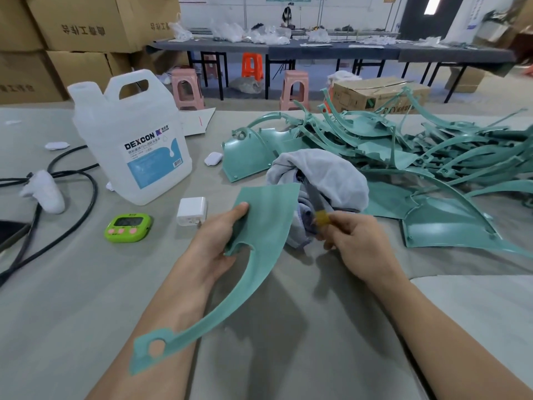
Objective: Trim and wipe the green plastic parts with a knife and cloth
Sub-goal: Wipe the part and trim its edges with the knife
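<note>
Two hands work to the right of the jug (129, 140) labelled "DEXCON". The left hand (216, 243) pinches a green part (268, 215) by its wide end, thumb on top. The right hand (354, 241) is curled round a knife (317, 203), its blade pointing into the grey cloth (328, 171). Farther right of the jug, more green parts (418, 151) lie heaped on the desk (72, 298).

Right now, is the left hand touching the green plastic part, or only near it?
Touching. The head view shows the left hand gripping the green plastic part: its thumb lies on the upper face.
</note>
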A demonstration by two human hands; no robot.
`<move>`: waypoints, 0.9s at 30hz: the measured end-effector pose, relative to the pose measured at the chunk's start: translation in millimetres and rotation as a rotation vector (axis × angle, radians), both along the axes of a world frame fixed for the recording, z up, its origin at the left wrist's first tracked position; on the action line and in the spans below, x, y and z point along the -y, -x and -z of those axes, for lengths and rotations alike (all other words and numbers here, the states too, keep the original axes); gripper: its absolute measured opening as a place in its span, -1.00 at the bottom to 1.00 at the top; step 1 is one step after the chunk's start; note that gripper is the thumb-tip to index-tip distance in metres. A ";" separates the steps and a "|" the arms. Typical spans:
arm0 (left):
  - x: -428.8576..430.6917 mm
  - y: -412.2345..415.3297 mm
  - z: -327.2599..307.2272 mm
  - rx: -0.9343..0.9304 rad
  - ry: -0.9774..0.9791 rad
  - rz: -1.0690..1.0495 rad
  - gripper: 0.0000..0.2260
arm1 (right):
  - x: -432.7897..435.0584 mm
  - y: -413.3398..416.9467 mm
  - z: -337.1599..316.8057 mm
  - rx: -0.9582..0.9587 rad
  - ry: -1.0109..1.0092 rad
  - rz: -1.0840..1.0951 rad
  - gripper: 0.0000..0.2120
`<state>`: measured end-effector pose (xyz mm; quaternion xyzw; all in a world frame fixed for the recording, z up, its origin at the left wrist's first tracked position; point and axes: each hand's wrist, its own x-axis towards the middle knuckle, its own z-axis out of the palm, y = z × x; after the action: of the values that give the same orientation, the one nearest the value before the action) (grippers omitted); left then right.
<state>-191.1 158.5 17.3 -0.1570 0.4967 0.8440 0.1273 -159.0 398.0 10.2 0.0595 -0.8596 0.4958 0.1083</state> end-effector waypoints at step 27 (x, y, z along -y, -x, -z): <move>4.4 6.3 -2.8 -0.075 -0.129 -0.524 -0.86 | 28.3 -33.0 -24.6 0.193 0.472 -0.074 -0.74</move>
<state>-197.4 154.1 20.1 -0.2404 0.3887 0.8833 -0.1042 -126.0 369.7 34.8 0.0162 -0.7239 0.6895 0.0185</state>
